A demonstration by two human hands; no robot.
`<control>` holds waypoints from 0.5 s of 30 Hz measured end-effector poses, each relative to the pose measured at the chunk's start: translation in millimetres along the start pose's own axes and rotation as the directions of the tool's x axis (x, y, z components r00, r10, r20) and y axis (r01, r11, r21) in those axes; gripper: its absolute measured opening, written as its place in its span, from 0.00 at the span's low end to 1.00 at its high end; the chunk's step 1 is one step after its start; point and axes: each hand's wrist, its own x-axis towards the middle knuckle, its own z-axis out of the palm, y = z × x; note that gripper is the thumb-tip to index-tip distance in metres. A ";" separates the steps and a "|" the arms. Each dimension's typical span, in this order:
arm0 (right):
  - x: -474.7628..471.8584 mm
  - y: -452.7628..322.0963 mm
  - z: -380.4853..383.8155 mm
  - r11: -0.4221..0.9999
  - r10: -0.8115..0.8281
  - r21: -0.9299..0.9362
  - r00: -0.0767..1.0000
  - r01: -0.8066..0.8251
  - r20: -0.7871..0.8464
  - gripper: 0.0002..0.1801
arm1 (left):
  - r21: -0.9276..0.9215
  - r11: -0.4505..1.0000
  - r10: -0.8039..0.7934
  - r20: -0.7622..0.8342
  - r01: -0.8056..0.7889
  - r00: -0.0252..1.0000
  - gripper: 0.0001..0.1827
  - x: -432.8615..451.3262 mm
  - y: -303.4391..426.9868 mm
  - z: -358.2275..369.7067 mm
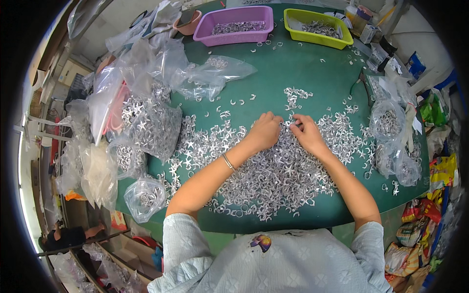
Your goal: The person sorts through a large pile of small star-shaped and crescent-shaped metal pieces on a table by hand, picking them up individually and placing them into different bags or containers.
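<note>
A broad pile of small silver-coloured metal pieces [278, 179], among them rings, open curved shapes and stars, lies on the green tabletop before me. At its far edge my left hand [266, 131] rests with curled fingers, palm down. My right hand [307, 132] faces it a short way off, thumb and forefinger bent towards small pieces between the two hands. Whether either hand grips a piece is too small to make out. Just beyond my fingertips sits a small separate cluster of silver pieces [293, 97].
Purple basket [234, 40] and yellow-green basket [318, 39] hold metal pieces at the back. A bulging plastic bag of star pieces [154, 128] stands left; a knotted bag [146, 199] lies nearer. Bagged rings [388, 122] and pliers [361, 86] lie right. A person [67, 236] is in the left background.
</note>
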 end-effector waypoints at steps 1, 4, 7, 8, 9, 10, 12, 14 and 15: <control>-0.2 -5.6 -1.2 0.994 0.087 0.072 0.996 -0.086 -0.003 0.21 | -0.036 0.999 -0.023 0.058 0.025 0.998 0.15 1.9 -1.2 -3.6; 6.6 0.1 -2.1 0.995 0.084 0.051 0.992 -0.089 0.090 0.23 | -0.100 0.992 -0.057 0.222 0.080 0.973 0.16 10.5 1.0 -14.9; 11.0 4.1 -0.1 0.995 0.096 0.018 0.977 -0.101 0.189 0.24 | -0.071 0.995 -0.045 0.290 0.068 0.956 0.17 8.6 6.6 -17.0; 10.7 4.3 0.7 0.995 0.100 0.002 0.972 -0.103 0.214 0.25 | -0.053 0.998 -0.025 0.267 0.041 0.963 0.18 5.6 9.4 -15.4; 9.3 2.1 0.9 0.996 0.088 -0.003 0.974 -0.090 0.207 0.25 | -0.033 0.999 -0.002 0.245 0.011 0.970 0.18 3.9 12.8 -17.7; 6.6 -1.3 0.8 0.997 0.077 -0.008 0.977 -0.077 0.200 0.26 | -0.039 0.999 -0.004 0.261 0.014 0.965 0.19 2.9 15.2 -21.2; 4.3 -3.3 1.7 0.998 0.053 0.010 0.980 -0.056 0.193 0.25 | -0.049 0.998 -0.008 0.292 0.024 0.956 0.20 0.5 19.8 -28.3; 3.0 -1.8 3.8 0.998 0.032 0.056 0.981 -0.043 0.191 0.23 | -0.076 0.996 -0.030 0.299 0.055 0.954 0.21 -2.7 19.1 -27.5; 1.6 -5.4 2.8 0.992 0.026 0.114 0.976 -0.052 0.218 0.21 | -0.090 0.993 -0.040 0.303 0.070 0.952 0.22 -4.0 20.0 -28.5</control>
